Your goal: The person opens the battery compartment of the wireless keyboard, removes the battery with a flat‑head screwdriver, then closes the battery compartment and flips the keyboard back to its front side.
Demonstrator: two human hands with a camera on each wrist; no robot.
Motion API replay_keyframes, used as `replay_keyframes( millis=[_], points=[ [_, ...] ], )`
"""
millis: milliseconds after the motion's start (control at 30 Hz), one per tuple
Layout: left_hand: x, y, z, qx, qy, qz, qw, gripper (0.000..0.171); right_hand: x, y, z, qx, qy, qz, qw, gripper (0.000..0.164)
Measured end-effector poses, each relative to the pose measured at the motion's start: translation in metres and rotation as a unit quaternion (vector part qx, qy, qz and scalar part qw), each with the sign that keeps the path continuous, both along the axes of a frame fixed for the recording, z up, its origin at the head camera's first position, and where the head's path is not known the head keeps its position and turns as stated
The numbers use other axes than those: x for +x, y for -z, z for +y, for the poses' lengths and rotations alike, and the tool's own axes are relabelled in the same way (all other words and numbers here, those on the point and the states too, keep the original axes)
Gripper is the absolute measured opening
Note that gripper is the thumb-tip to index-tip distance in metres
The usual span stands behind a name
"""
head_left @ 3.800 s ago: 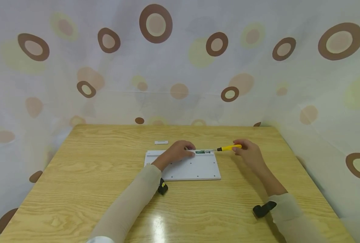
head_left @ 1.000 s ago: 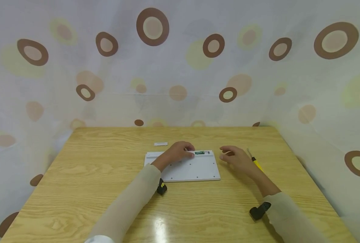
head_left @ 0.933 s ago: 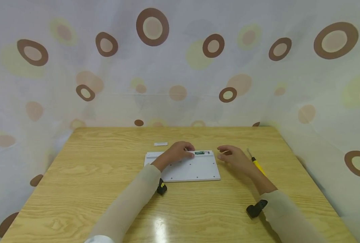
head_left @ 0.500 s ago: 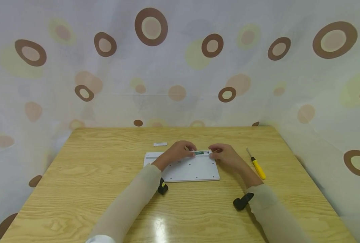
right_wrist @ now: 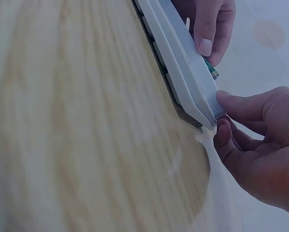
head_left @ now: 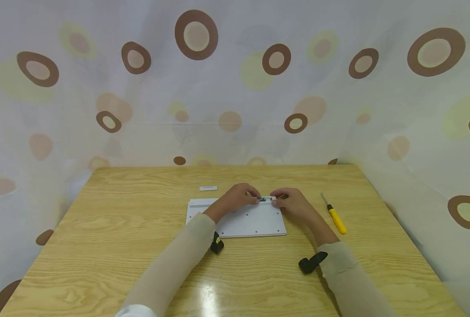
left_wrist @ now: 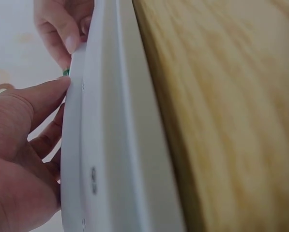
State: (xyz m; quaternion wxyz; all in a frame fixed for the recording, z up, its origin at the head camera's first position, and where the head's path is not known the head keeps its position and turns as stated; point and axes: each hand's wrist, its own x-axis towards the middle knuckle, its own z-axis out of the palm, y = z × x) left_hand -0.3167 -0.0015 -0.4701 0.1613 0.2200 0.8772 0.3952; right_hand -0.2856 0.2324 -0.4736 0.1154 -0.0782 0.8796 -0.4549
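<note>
A white keyboard (head_left: 251,222) lies keys down on the table, the open battery slot along its far edge towards the right. The thumb and fingers of my left hand (head_left: 239,197) pinch a green battery (head_left: 263,199) at that slot; in the right wrist view the end of the battery (right_wrist: 212,71) pokes out past the fingertips. My right hand (head_left: 296,206) grips the keyboard's far right corner, thumb on one face and curled fingers behind, as the right wrist view shows. Part of the battery is hidden by my left fingers.
A yellow and black screwdriver (head_left: 335,215) lies right of my right hand, tip away from me. Behind the keyboard sits a small white battery cover (head_left: 208,188). The wooden table (head_left: 120,246) ends at a patterned curtain (head_left: 235,88) behind and at both sides.
My right hand held the screwdriver at the slot, laid it down on the right, then moved left and took the keyboard's corner. My left hand has shifted slightly right onto the battery.
</note>
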Motion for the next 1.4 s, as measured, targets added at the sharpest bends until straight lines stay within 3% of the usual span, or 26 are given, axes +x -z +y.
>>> replay_keyframes(
  millis=[567, 733, 1033, 1400],
  points=[
    [0.0, 0.003, 0.009, -0.021, 0.004, 0.008, 0.9997, 0.019, -0.002, 0.006, 0.001, -0.006, 0.007, 0.004, 1.0, 0.032],
    [-0.001, 0.005, 0.006, -0.007, 0.003, 0.013, 0.9999, 0.018, -0.003, 0.009, 0.001, -0.003, 0.007, 0.005, 1.0, 0.032],
    [-0.002, 0.001, -0.001, 0.072, 0.002, 0.027, 0.997, 0.018, -0.001, 0.007, -0.002, 0.011, 0.004, 0.017, 1.0, 0.032],
    [-0.005, -0.003, -0.015, 0.066, -0.012, 0.023, 0.9975, 0.027, -0.001, 0.005, -0.001, 0.025, 0.005, 0.022, 0.999, 0.031]
  ],
)
